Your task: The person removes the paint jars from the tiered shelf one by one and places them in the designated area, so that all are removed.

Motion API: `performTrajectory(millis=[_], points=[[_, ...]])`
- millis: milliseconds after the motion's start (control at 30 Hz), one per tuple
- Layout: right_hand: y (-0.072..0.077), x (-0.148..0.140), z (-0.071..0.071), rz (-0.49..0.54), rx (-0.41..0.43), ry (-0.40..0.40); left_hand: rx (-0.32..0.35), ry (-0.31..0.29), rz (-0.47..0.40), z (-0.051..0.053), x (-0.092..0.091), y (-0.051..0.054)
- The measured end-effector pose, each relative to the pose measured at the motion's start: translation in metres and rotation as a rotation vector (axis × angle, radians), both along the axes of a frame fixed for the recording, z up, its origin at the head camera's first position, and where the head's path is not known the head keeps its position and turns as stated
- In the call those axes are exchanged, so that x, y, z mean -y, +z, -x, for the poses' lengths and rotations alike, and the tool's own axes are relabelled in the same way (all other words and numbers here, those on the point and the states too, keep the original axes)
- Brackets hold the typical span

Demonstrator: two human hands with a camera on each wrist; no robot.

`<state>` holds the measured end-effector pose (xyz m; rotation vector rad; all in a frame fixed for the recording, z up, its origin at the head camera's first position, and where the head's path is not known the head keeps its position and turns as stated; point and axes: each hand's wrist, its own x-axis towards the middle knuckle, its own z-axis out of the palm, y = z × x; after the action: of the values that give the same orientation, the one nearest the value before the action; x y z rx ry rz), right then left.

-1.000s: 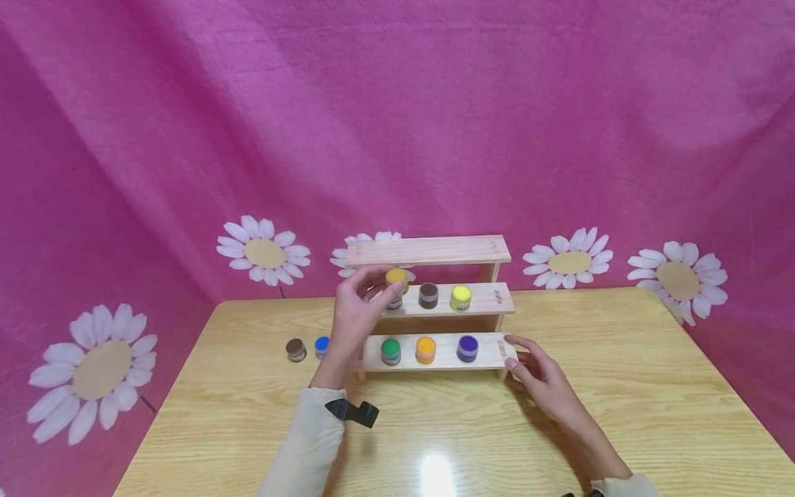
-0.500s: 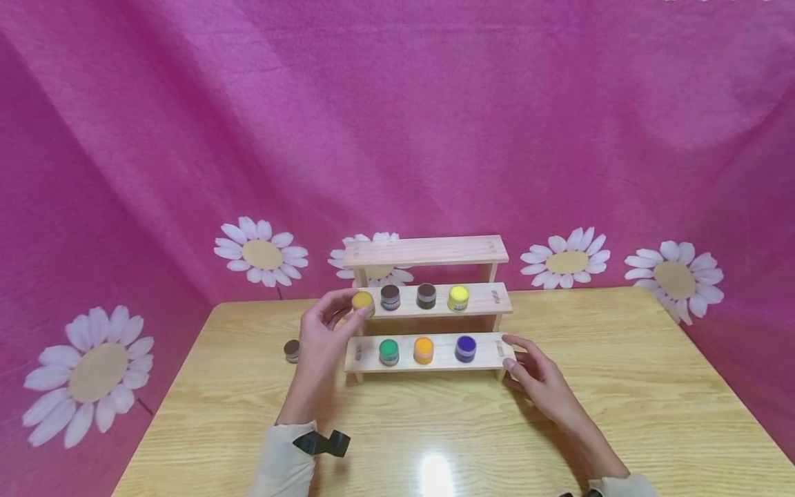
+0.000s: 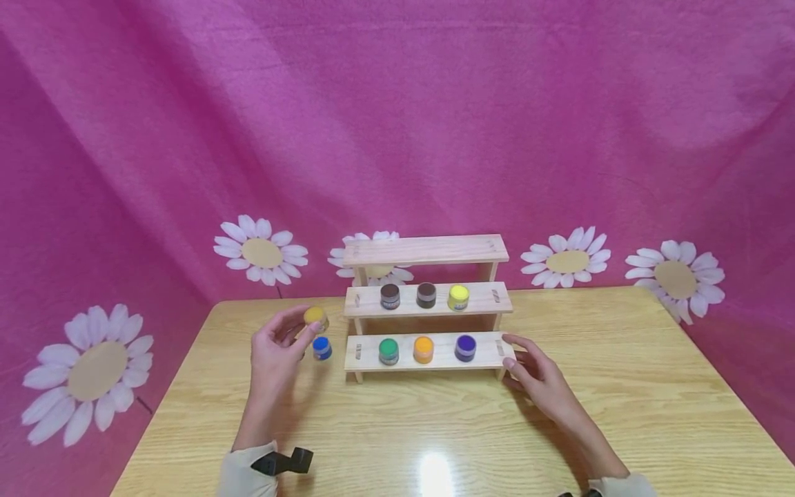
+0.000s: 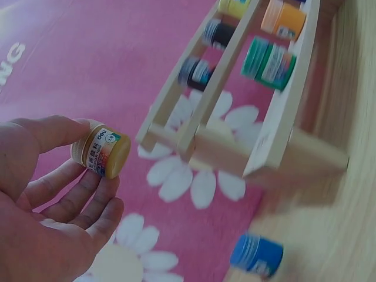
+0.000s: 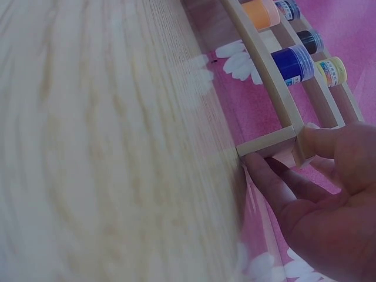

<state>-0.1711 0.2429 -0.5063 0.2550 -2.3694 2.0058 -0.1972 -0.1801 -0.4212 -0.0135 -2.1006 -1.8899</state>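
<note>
Left hand [image 3: 276,348] pinches ochre jar [image 3: 316,317] between thumb and fingers, off the table near blue jar [image 3: 321,348], while right hand [image 3: 542,381] grips wooden rack's [image 3: 426,250] right end, probably steadying it.

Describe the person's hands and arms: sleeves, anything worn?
Left hand and right hand: bare, no gloves visible. Left sleeve: cream, with a black strap and small black block. Right sleeve: cream, with only a bit of a black piece showing at the head view's bottom edge. No cables visible.
</note>
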Motion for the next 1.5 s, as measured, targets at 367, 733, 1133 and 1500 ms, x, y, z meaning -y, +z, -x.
performTrajectory(millis=[367, 733, 1133, 1500], points=[[0.0, 0.0, 0.001, -0.026, 0.034, -0.014, 0.005, 0.123, 0.01, -0.001, 0.035, -0.014], [-0.001, -0.001, 0.001, -0.028, 0.013, -0.011, 0.01, 0.189, -0.048, 0.006, 0.062, -0.036], [-0.003, -0.001, 0.001, -0.003, -0.013, -0.001, 0.118, 0.251, 0.033, 0.013, 0.086, -0.061], [-0.002, 0.0, 0.001, -0.005, 0.011, -0.003, 0.195, 0.263, 0.114, 0.015, 0.093, -0.079]])
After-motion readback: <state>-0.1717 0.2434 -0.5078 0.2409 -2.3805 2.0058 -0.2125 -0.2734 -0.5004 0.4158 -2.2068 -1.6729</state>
